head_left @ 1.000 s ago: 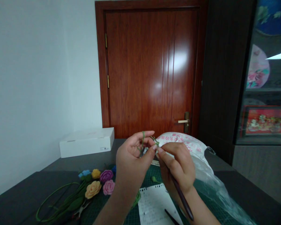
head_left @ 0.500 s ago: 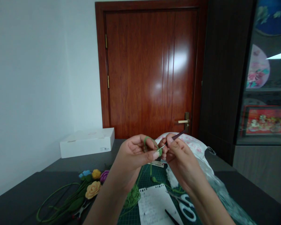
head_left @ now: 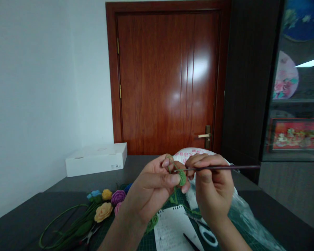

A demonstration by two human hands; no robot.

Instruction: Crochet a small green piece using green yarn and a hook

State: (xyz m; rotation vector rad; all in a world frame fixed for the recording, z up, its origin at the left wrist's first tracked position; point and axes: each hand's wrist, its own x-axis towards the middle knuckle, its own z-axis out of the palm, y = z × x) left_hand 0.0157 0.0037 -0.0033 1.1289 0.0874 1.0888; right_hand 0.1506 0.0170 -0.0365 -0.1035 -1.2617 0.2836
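Observation:
My left hand point(head_left: 157, 181) pinches a small green crochet piece point(head_left: 182, 177) between thumb and fingers, with green yarn looped over its raised forefinger. In my right hand point(head_left: 211, 184) is a crochet hook point(head_left: 225, 167) with a dark purple handle, held almost level. The hook's thin metal tip lies just above the green piece, at the yarn; whether it passes through a stitch I cannot tell. A strand of green yarn hangs below the left hand, and loose green yarn point(head_left: 152, 223) lies partly hidden behind the left forearm.
Crocheted flowers point(head_left: 103, 212) on green stems and pliers point(head_left: 89, 235) lie at left. A written notepad point(head_left: 170, 230), a black pen point(head_left: 191, 242) and white-handled scissors point(head_left: 208, 235) rest on a green cutting mat point(head_left: 146, 242). Behind stand a white box point(head_left: 96, 160) and a plastic bag point(head_left: 248, 219).
My right hand has turned and shifted right, bringing the hook from a steep slant to nearly level. The green piece now shows more, slightly lower and further right.

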